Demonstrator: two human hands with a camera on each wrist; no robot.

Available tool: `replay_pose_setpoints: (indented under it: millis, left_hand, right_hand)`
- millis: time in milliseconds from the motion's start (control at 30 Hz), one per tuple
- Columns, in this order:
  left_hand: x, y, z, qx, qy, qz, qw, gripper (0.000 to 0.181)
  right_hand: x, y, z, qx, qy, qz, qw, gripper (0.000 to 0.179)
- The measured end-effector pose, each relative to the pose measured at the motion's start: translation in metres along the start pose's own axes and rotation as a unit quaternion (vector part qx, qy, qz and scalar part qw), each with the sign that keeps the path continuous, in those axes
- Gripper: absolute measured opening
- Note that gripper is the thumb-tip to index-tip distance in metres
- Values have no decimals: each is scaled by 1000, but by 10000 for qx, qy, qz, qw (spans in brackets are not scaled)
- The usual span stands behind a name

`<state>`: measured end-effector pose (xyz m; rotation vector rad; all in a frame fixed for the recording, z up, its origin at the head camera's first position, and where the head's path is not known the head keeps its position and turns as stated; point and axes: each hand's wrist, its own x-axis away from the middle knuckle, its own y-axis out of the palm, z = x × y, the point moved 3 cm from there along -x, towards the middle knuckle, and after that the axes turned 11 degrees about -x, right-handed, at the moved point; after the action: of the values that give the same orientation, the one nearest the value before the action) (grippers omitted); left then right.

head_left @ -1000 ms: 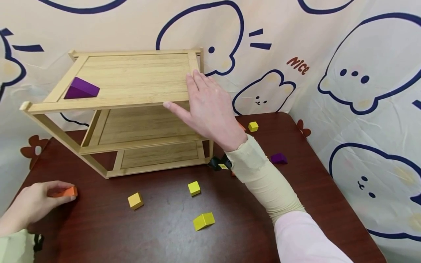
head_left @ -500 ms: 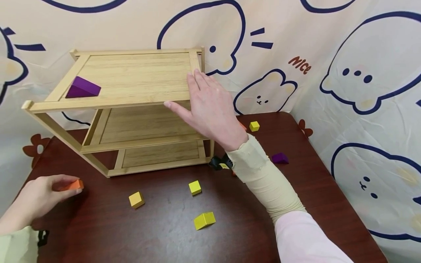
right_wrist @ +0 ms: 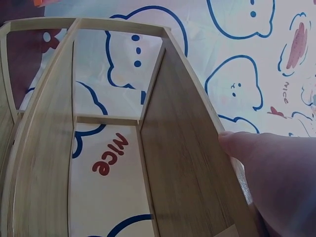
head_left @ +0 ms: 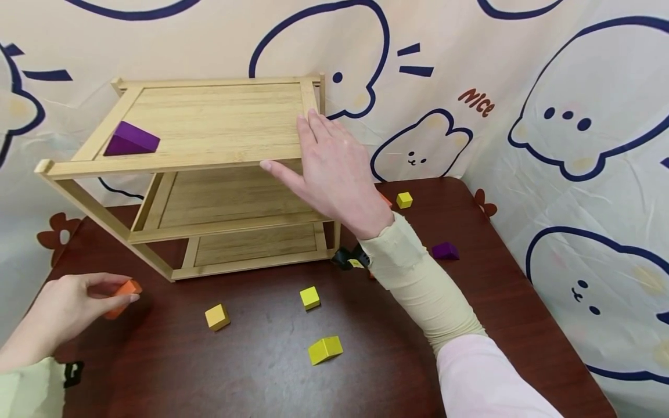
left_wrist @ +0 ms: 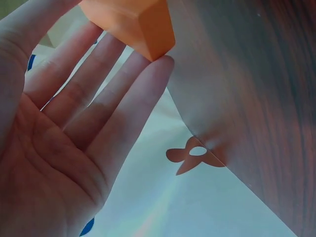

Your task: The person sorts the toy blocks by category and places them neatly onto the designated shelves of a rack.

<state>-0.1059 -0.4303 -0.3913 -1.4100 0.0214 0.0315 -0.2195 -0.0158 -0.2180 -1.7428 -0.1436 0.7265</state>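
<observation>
Head view: to the front left of a three-tiered pale wooden shelf (head_left: 219, 122), the grip of the left hand (head_left: 65, 305) pinches a faceted orange block (head_left: 129, 287); the right hand (head_left: 334, 165) lies outstretched on the shelf's top right. Left wrist view: the block is at the fingertips (left_wrist: 163, 69). Right wrist view: a thumb (right_wrist: 242, 146) touches the shelf's edge.

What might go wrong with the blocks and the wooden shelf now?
The orange block might slip, because the left hand pinches it only by the fingertips and thumb.

The purple block on top of the wooden shelf, near its front left corner, could slide off if the right hand resting there jolts the shelf.

The nearest yellow block might get bumped if the left hand sweeps across the table.
</observation>
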Motion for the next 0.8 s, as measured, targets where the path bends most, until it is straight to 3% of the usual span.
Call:
replay_pose_setpoints:
  millis: [233,533,800]
  left_hand:
    - [-2,-5,12,35,111,-33,9999,50]
    - [-2,-13,33,119,332,146,9993,45]
    - [-4,-17,49,115,335,170,9992,45]
  right_hand:
    - [-1,0,0,-10,-3,-45,10000,101]
    - [-1,0,0,-9,2,-71,10000,101]
    - [0,0,0,6,-9,-82,10000,101]
